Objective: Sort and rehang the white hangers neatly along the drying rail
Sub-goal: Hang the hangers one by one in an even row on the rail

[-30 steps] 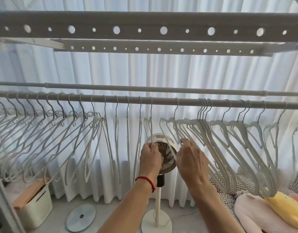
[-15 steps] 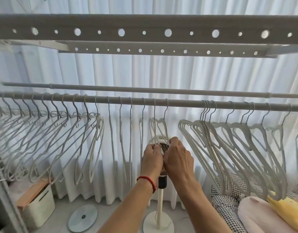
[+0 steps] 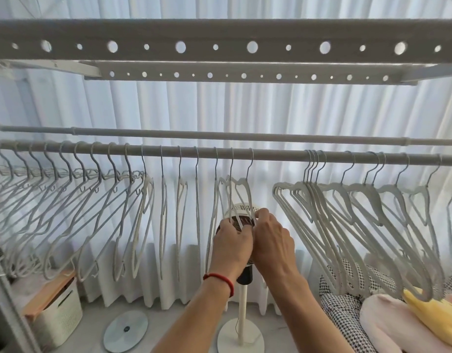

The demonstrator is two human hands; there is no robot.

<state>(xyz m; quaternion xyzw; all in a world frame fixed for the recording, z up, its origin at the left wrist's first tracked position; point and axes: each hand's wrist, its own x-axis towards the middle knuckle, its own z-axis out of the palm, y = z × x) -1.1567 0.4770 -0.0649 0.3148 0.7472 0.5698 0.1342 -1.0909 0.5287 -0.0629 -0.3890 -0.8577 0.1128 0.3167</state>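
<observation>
Hangers at mid-rail are now bunched: a second ago my right hand was further right, and it has slid one over against the hanger my left hand pinches. Both hands' fingers are curled on those two hangers' arms, under the drying rail. I judge the tangled right cluster comes next. The white box on the floor looks closed; I can't tell what it holds.

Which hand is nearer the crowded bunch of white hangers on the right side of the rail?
Right. The right hand sits just left of that crowded bunch of white hangers; the left hand is farther left, beyond it.
</observation>
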